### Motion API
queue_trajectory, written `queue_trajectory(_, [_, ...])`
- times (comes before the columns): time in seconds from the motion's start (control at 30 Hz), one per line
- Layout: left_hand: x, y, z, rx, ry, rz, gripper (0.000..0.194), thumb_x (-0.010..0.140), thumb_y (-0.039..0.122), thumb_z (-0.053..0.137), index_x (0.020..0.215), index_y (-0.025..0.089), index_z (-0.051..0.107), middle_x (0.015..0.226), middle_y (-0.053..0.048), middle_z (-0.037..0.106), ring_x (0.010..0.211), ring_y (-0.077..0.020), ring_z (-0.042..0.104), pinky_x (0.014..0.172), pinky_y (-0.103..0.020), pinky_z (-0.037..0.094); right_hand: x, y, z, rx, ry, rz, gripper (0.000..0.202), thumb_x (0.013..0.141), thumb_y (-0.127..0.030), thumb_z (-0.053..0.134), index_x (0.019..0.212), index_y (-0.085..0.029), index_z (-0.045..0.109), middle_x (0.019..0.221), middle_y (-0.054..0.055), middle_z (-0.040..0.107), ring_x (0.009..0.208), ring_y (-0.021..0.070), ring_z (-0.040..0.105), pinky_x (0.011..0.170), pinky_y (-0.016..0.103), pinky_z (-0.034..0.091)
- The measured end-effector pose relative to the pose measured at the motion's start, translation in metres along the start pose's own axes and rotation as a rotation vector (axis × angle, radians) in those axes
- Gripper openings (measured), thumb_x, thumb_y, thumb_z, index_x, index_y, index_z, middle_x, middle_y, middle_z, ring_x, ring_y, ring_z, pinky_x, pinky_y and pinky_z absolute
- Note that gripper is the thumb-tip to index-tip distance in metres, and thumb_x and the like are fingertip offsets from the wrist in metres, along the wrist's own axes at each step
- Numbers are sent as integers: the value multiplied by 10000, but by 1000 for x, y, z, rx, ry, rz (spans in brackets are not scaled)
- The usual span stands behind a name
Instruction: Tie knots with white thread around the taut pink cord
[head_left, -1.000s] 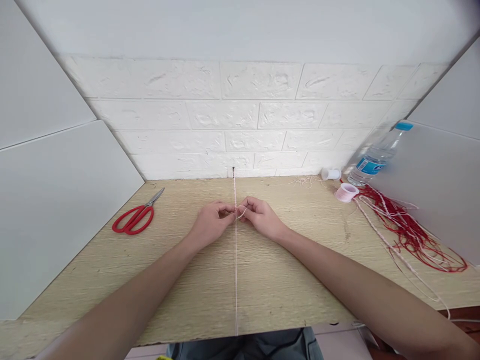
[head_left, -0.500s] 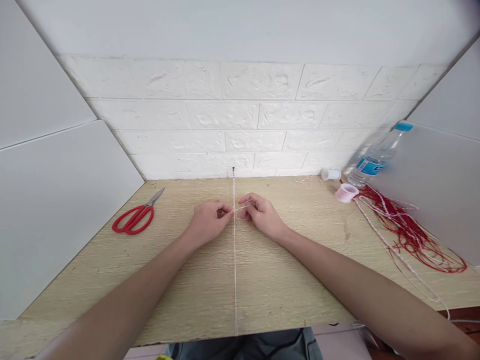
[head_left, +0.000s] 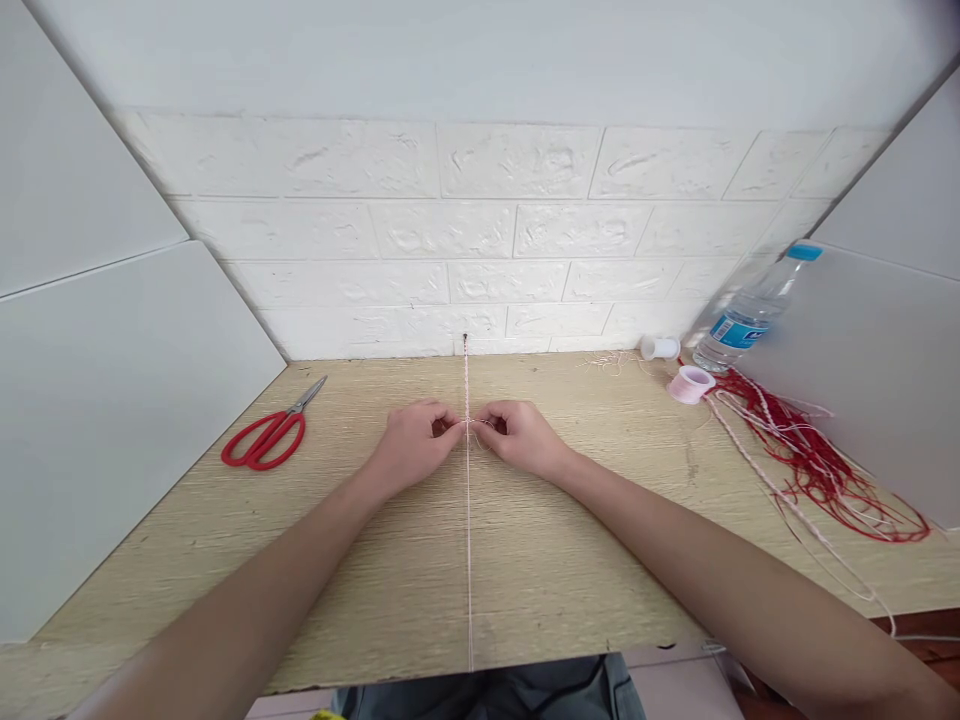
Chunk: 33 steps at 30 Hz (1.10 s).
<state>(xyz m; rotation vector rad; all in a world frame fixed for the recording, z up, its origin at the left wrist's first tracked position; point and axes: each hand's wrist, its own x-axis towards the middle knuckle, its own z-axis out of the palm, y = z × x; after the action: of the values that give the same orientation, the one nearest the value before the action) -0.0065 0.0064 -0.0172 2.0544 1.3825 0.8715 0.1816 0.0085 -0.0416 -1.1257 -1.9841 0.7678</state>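
Observation:
A pink braided cord (head_left: 466, 385) runs from a small dark fixing point at the foot of the wall toward me. Below the braid, pale straight strands (head_left: 470, 560) stretch taut to the table's front edge. My left hand (head_left: 421, 440) pinches thin thread against the left side of the cord, where the braid ends. On the right side, my right hand (head_left: 523, 437) closes thumb and forefinger on a thin pale thread, its fingertips almost at the cord. A short loose end of thread hangs near those fingertips.
Red-handled scissors (head_left: 266, 438) lie at the left. On the right are a pink thread spool (head_left: 690, 384), a white spool (head_left: 660, 347), a water bottle (head_left: 750, 312) and a tangle of red cords (head_left: 832, 470). White panels (head_left: 112, 430) flank the wooden table.
My right hand has moved left, bringing its fingertips from a short way off up close to the cord. My left hand has kept its pinch in place.

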Motion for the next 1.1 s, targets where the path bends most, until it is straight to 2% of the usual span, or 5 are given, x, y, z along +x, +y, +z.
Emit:
queue_trajectory(0.2, [0, -1, 1, 49, -8, 49, 201, 760, 362, 591, 636, 216, 649, 673, -20, 603, 660, -176, 506, 646, -294, 355, 1, 1, 1, 10, -22, -8, 175, 835, -316, 556, 783, -181, 656, 629, 6, 598, 554, 119, 477, 518, 249, 312])
queue_trajectory(0.5, [-1, -3, 2, 103, -21, 56, 219, 786, 355, 555, 634, 210, 617, 649, -3, 590, 633, -162, 495, 628, -283, 341, 0, -1, 0, -48, 48, 1, 150, 809, -220, 503, 664, -185, 516, 609, -13, 538, 563, 117, 459, 524, 247, 300])
queue_trajectory(0.7, [-1, -6, 3, 137, -19, 64, 281, 789, 338, 526, 550, 190, 515, 559, 14, 532, 572, -143, 450, 575, -275, 297, 1, 1, 1, -135, 62, -15, 163, 789, -202, 479, 632, -192, 438, 605, -12, 507, 561, 117, 426, 524, 248, 278])
queue_trajectory(0.87, [0, -6, 3, 204, -61, 63, 273, 813, 324, 483, 579, 183, 479, 572, 24, 514, 583, -133, 433, 588, -266, 295, 3, 1, 1, -188, 72, -26, 171, 772, -194, 473, 622, -192, 392, 605, -16, 493, 567, 112, 423, 535, 242, 282])
queue_trajectory(1.1, [0, -6, 2, 252, -74, 79, 270, 827, 295, 440, 588, 178, 396, 565, 34, 462, 582, -121, 405, 592, -256, 285, 4, 1, 2, -227, 77, -40, 143, 758, -182, 476, 631, -186, 408, 612, -19, 506, 568, 106, 425, 538, 234, 282])
